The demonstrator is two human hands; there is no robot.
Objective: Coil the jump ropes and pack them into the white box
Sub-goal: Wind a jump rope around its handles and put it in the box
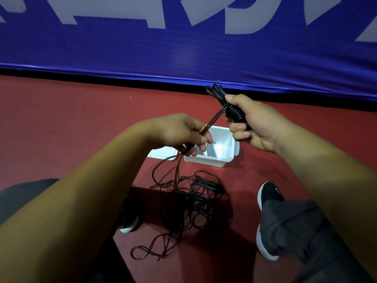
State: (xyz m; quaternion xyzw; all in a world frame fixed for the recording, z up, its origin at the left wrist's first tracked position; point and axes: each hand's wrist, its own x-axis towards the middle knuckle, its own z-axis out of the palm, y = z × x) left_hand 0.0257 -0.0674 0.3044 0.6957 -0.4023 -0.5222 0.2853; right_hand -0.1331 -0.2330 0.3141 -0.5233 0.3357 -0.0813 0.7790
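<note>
Gripping a bundle of black jump-rope handles (219, 94) wrapped in coils, the right hand (259, 127) is closed tight and held up. Left hand (179, 131) pinches the thin dark cord (212, 121) running taut from that bundle (the rest trails down to the floor). Below both: open white plastic box (206, 160) on red floor (71, 129), flat white lid (161, 154) just beside it. Nearer, a loose tangle of dark ropes (195, 203) lies between two black-and-white shoes (269, 197).

One white box (206, 161), one flat lid (161, 155), two shoes (268, 196) (129, 223) — one jump rope (234, 115) held up, plus a tangled heap (195, 199) whose ropes cannot be counted.
</note>
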